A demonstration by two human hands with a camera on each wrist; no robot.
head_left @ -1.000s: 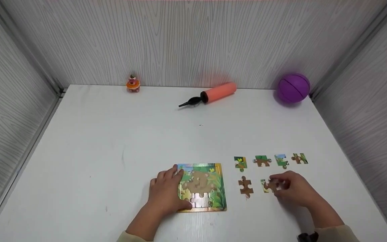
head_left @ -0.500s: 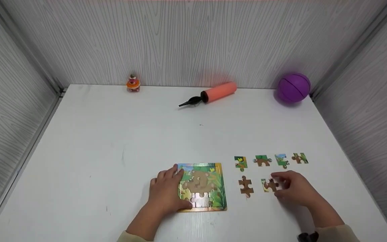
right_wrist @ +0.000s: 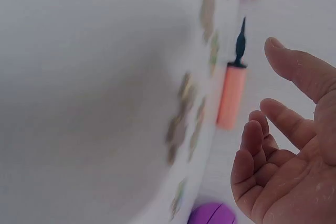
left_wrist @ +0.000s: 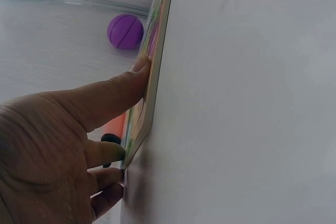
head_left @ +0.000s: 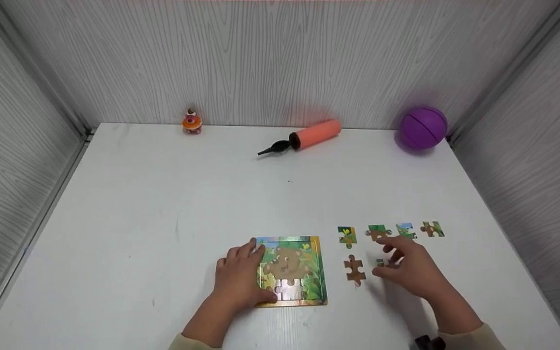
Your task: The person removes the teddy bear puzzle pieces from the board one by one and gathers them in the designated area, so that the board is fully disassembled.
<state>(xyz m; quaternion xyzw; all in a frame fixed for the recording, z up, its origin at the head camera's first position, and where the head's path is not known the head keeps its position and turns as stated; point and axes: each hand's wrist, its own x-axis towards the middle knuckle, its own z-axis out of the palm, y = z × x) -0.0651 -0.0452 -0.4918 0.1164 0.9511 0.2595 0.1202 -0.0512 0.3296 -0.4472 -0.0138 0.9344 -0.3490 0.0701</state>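
My left hand (head_left: 238,279) holds the square bear jigsaw board (head_left: 323,287) at its left side. In the left wrist view the thumb (left_wrist: 123,85) presses on the board's edge and the fingertips touch it further along. Above the table hovers my right hand (head_left: 413,267), thumb and fingers apart, holding nothing. A puzzle piece (head_left: 380,263) lies beneath it, mostly hidden in the head view; the right wrist view shows blurred pieces (right_wrist: 181,119) apart from the fingers. To its left lies a brown puzzle piece (head_left: 354,270).
Behind the right hand lies a row of pieces: yellow-green (head_left: 346,235), green-brown (head_left: 378,230), sky-blue (head_left: 405,229) and brown-green (head_left: 432,229). Along the back wall are a small figurine (head_left: 192,122), an orange hand pump (head_left: 316,134) and a purple ball (head_left: 423,128).
My right hand has let go of the puzzle piece and moved up and to the left, over it. The left hand and the board have stayed put.
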